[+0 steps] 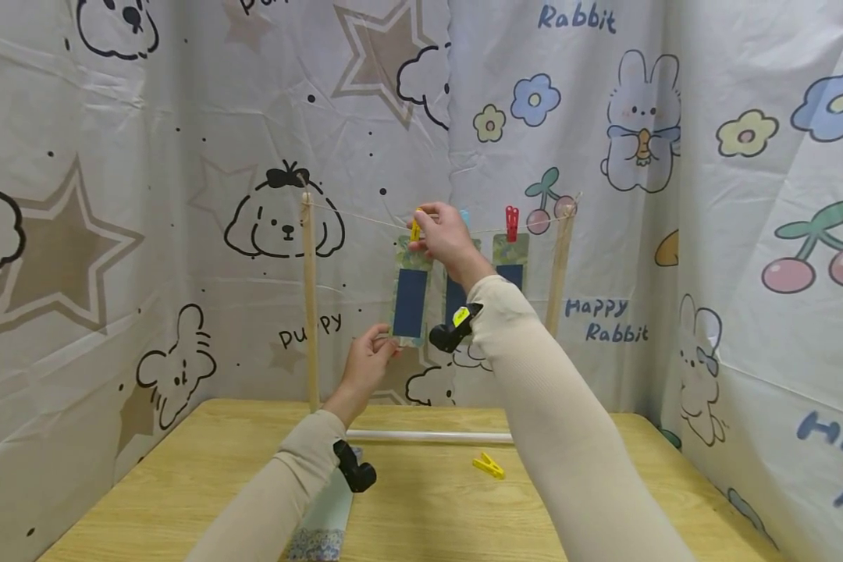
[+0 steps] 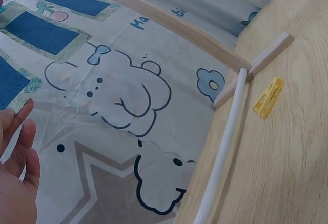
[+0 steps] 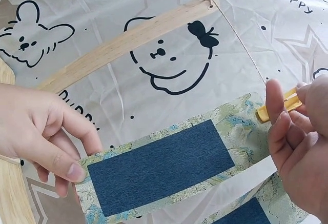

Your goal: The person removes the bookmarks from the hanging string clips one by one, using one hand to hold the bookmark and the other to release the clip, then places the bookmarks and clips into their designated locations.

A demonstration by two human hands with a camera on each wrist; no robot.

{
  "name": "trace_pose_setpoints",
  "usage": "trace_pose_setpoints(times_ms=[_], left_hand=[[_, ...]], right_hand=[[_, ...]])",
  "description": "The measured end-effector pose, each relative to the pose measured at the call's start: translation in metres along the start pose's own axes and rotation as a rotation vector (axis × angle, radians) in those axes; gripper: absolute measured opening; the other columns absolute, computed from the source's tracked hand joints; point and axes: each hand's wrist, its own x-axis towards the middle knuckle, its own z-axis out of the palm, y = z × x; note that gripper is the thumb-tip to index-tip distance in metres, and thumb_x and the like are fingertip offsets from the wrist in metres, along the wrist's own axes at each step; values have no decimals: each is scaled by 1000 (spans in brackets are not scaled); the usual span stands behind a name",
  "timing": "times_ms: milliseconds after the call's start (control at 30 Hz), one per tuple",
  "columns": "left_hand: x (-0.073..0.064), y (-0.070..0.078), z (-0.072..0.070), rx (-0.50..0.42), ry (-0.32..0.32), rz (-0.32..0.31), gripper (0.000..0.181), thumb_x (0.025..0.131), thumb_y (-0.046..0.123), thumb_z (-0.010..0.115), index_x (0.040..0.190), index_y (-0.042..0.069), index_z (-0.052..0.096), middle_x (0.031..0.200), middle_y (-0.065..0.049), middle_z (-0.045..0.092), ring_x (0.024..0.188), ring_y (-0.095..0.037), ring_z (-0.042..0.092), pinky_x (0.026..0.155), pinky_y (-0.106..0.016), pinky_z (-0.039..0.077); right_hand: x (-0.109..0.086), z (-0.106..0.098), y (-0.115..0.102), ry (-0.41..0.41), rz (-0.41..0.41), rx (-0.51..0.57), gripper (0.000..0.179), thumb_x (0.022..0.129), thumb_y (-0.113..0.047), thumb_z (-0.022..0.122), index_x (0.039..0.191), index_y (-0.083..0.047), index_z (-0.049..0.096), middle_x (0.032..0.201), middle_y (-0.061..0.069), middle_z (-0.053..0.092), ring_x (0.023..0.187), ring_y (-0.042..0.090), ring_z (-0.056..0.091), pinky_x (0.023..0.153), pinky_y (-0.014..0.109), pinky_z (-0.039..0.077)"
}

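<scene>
In the right wrist view, my left hand [image 3: 48,139] pinches the lower end of a green patterned fabric strip [image 3: 159,167] with a dark blue panel. At the strip's top end my right hand [image 3: 302,137] holds a yellow clothespin [image 3: 264,113] between thumb and fingers, right at a thin string [image 1: 365,218]. The strip hangs slightly tilted in the head view. Beside it, partly hidden by my right hand and wrist, hangs a second similar strip [image 1: 454,297] under a light blue clothespin [image 1: 465,216]. A red clothespin [image 1: 511,223] holds a third strip [image 1: 519,254].
Two wooden posts, left [image 1: 311,312] and right [image 1: 560,265], carry the string. A white rod [image 1: 428,437] runs low between them. On the table [image 1: 421,515] lie another yellow clothespin [image 1: 489,466] and, under my left forearm, a pale strip [image 1: 330,507] with a floral end.
</scene>
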Motion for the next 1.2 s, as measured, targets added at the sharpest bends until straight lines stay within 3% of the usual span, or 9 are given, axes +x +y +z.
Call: trace_pose_setpoints(times_ms=[333, 567, 767, 1000, 1200], left_hand=[[1, 0, -1, -20, 3, 9, 19, 104, 2, 60, 122, -4, 64, 84, -3, 73, 75, -10, 62, 65, -25, 40], [0, 0, -2, -6, 3, 23, 20, 104, 2, 62, 122, -5, 64, 89, -8, 75, 82, -18, 68, 71, -24, 46], [0, 1, -2, 0, -1, 28, 21, 104, 2, 60, 124, -5, 64, 96, -18, 75, 79, -11, 67, 78, -27, 49], [1, 3, -3, 5, 4, 25, 22, 104, 2, 60, 125, -6, 63, 87, -9, 74, 77, -10, 65, 75, -30, 47], [1, 4, -4, 13, 2, 12, 25, 105, 3, 60, 128, -6, 62, 97, -22, 73, 83, -20, 68, 79, -33, 49]], right_hand=[[-1, 0, 2, 16, 32, 33, 39, 114, -23, 39, 148, -4, 40, 139, 14, 63, 69, 10, 69, 57, 23, 45], [-3, 4, 8, 64, -17, 66, 35, 114, -22, 41, 143, -3, 44, 134, 16, 66, 69, 12, 69, 56, 23, 43], [-2, 8, 13, 141, -39, 106, 28, 113, -18, 44, 136, -3, 49, 132, 17, 67, 64, 9, 67, 58, 23, 43], [0, 13, 14, 213, -48, 249, 23, 112, -14, 46, 130, 0, 52, 131, 23, 66, 58, 6, 64, 55, 21, 43], [-1, 17, 15, 262, -71, 380, 19, 112, -14, 47, 124, -2, 54, 130, 18, 68, 55, 7, 62, 51, 19, 43]])
